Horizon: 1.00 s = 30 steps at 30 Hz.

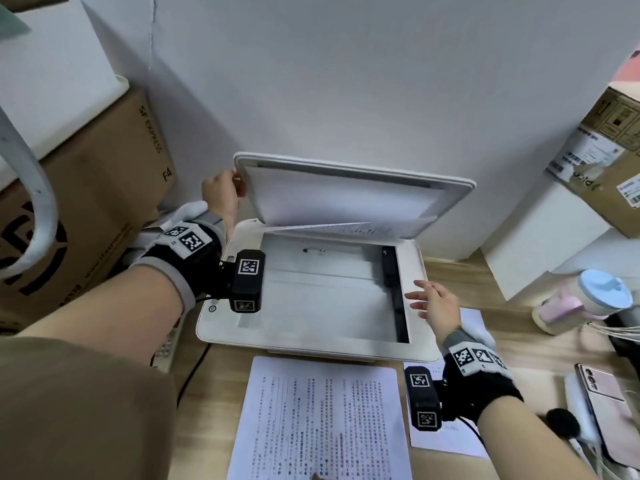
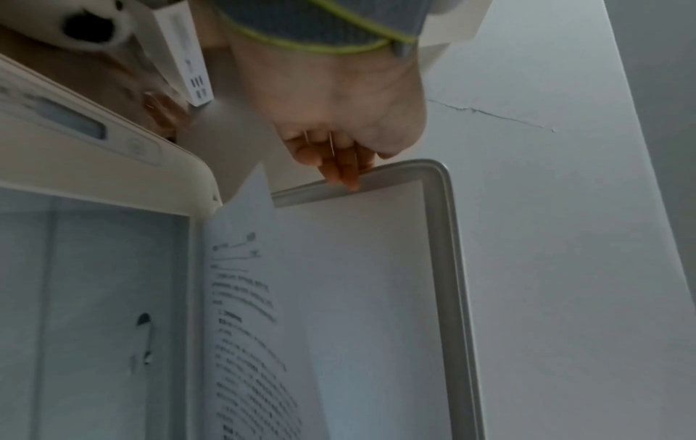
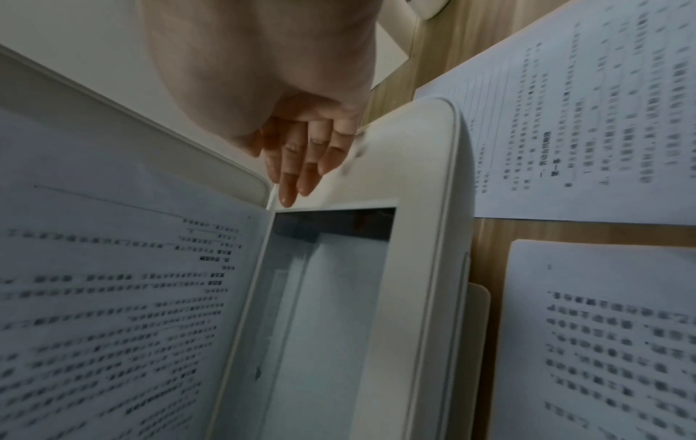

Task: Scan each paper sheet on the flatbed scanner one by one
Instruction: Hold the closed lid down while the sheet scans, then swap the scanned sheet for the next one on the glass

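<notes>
Your left hand (image 1: 221, 195) grips raised lid (image 1: 346, 188); sheet (image 2: 248, 297) clings beneath, glass (image 1: 311, 285) seemingly bare. Right hand (image 1: 436, 303) relaxed, empty. Sheets on worktop (image 1: 519, 368) remain.

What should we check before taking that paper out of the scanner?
1. Lid up: ok, raised over the glass.
2. Left hand holding the lid: ok, it grips the lid's edge.
3. Sheet on the glass: not ok, it clings to the lid's underside, one edge peeling away.
4. Right hand free: ok, open and empty above the scanner's right edge.
5. Next sheet ready: ok, flat on the desk before the scanner.
6. Scan finished: cannot tell.
</notes>
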{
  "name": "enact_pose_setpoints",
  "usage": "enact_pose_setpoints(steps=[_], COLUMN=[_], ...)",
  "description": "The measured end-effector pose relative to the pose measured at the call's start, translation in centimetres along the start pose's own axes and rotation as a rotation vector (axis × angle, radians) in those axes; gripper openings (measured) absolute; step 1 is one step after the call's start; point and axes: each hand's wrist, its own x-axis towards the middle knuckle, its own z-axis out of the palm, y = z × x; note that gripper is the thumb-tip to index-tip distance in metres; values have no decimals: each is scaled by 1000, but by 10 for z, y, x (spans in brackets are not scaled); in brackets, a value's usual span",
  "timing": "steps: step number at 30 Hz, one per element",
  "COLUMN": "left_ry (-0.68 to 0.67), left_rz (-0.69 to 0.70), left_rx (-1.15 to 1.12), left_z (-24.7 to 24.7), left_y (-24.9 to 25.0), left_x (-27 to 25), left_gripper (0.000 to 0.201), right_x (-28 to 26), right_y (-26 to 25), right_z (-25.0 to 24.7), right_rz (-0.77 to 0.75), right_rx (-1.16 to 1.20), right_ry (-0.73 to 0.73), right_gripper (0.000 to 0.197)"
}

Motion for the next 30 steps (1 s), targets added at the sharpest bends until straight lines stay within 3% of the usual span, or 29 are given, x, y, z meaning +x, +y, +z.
enact_pose_setpoints(steps=[4,8,12,14,17,20,23,27,30], left_ry=[-4,-64,-145,-208,-293,-370,-410,-423,-387], left_rz=[116,98,-27,-162,-419,-598,-613,-587,-556], left_rx=[46,25,113,209,356,287,234,375,459], left_z=[19,35,38,34,18,5,-2,-13,-22], left_y=[12,17,12,2,-23,-46,-59,-71,-78], left_x=[12,19,25,21,15,7,-5,-20,-29], left_gripper=[34,26,23,16,21,23,15,17,6], right_x=[6,10,19,23,26,26,23,18,18], right_y=[-8,-13,-15,-15,-19,-23,-27,-24,-18], right_z=[3,3,4,3,2,1,-1,-7,-14], right_rz=[46,84,119,126,141,167,193,221,256], right_rx=[10,40,52,68,106,158,212,246,259], right_ry=[-25,-39,-51,-54,-63,-101,-133,-139,-145], right_gripper=[24,23,22,21,23,26,37,50,57])
